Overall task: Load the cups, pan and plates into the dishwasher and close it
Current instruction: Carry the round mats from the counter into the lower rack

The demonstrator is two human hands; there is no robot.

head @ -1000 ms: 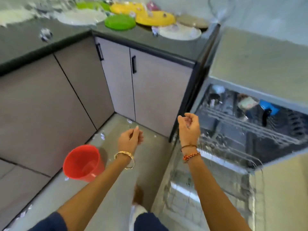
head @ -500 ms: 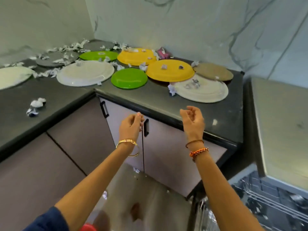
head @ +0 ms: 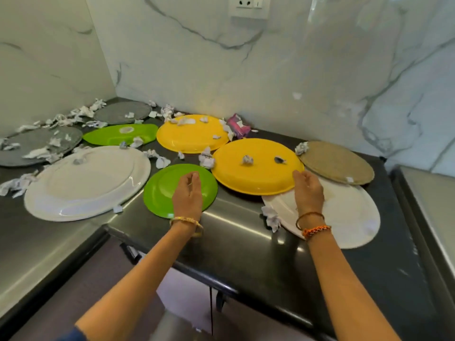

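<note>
On the table (head: pixel 236 232): a dark, glossy corner worktop carrying many plates, under a marble-patterned wall.
Left hand (head: pixel 187 196): hovers over the small green plate (head: pixel 162 193) at the front, fingers loosely curled, holding nothing; whether it touches the plate cannot be told.
Right hand (head: pixel 307 190): above the near rim of the front yellow plate (head: pixel 253 173), fingers relaxed and apart, gripping nothing.
White oval plate (head: pixel 349 217): under the right hand, partly beneath the yellow plate and a tan round plate (head: pixel 337 162).
Other plates: a large white plate (head: pixel 86 183) at left, a second yellow plate (head: pixel 192 134), a green plate (head: pixel 118 135) and two grey plates (head: pixel 41 143) toward the corner.
Crumpled paper scraps (head: pixel 272 219): scattered between and on the plates.
Wrists: a gold bangle (head: pixel 187 221) on the left, an orange thread bracelet (head: pixel 316 230) on the right.
</note>
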